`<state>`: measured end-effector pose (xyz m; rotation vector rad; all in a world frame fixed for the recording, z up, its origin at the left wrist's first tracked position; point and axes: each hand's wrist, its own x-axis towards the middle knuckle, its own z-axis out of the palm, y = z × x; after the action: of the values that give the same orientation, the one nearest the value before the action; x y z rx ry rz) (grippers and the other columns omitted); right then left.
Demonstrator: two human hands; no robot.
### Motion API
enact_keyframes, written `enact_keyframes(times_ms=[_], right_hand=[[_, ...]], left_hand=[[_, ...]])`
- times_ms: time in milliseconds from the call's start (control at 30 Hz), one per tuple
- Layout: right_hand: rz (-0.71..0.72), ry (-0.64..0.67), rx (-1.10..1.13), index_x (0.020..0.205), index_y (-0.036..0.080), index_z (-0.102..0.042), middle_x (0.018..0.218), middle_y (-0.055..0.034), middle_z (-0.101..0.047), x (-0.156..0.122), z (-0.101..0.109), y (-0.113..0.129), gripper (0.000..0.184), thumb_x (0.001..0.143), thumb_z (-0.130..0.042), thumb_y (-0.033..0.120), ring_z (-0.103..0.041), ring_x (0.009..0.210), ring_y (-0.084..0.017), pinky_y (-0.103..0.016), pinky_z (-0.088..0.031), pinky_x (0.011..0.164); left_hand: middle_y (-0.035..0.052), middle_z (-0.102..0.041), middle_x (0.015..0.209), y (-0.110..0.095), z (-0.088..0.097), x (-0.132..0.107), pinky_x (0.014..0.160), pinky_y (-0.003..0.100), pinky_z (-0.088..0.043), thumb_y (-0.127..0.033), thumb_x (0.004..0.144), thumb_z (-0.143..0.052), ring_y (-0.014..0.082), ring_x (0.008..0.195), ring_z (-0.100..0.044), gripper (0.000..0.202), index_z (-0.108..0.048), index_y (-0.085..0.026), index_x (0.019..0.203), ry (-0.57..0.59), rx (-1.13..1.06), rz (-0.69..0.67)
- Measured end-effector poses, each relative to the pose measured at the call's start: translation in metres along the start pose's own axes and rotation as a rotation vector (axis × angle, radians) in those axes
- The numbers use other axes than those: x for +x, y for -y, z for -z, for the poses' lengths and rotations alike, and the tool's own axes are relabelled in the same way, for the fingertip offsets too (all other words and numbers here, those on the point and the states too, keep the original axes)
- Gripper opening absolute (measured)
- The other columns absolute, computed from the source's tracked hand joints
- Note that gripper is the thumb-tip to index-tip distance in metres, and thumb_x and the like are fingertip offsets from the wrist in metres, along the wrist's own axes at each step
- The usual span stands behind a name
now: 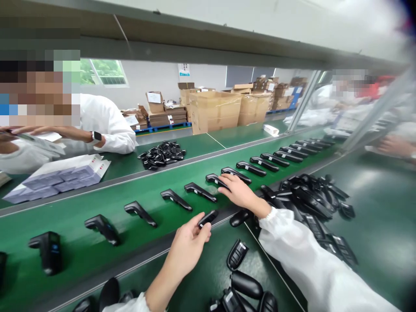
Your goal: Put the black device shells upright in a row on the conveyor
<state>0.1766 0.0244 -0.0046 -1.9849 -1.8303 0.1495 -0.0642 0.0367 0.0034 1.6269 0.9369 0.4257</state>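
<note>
My left hand (pixel 191 238) pinches a small black plastic cover (pixel 208 218) between thumb and fingers, above the near edge of the green conveyor belt (pixel 136 242). Farther right, my right hand (pixel 238 190) reaches over the belt. Its fingers and thumb close around a black gun-shaped handheld thermometer (pixel 212 178), hiding part of the handle. More such thermometers lie in a row along the belt; one nearby (pixel 200 191) rests just left of my right hand. Under my right wrist lies a loose black cover (pixel 239 217) at the belt's edge.
Black plastic parts form a heap (pixel 308 197) on the right bench; more covers (pixel 246 284) lie in front of me. Across the belt, a person in white (pixel 104 117) sits behind stacked white packets (pixel 65 175) and a pile of black pieces (pixel 162 154). A shelf (pixel 208 52) hangs overhead.
</note>
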Motion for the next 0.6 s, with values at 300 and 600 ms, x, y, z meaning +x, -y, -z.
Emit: enact_keyframes(times_ms=[300, 600], right_hand=[[0.162, 0.087, 0.3, 0.109, 0.022, -0.07, 0.098, -0.0034, -0.074, -0.02, 0.02, 0.018, 0.023, 0.092, -0.053, 0.018, -0.068, 0.087, -0.019, -0.029, -0.048, 0.082], [-0.004, 0.107, -0.091, 0.134, 0.016, -0.051, 0.12, -0.0134, -0.067, 0.019, -0.032, -0.006, 0.039, 0.096, -0.05, 0.017, -0.064, 0.109, -0.024, -0.031, -0.047, 0.09]], left_hand=[[0.0199, -0.067, 0.114, -0.013, -0.037, 0.033, 0.086, 0.043, -0.053, -0.047, 0.101, -0.033, 0.0283, 0.1, -0.067, 0.054, -0.045, -0.009, 0.136, 0.028, 0.298, -0.155], [0.0149, -0.063, 0.107, -0.001, -0.074, 0.019, 0.1, 0.055, -0.038, -0.001, 0.084, -0.044, 0.0339, 0.111, -0.054, 0.032, -0.064, -0.013, 0.107, 0.145, 0.79, -0.467]])
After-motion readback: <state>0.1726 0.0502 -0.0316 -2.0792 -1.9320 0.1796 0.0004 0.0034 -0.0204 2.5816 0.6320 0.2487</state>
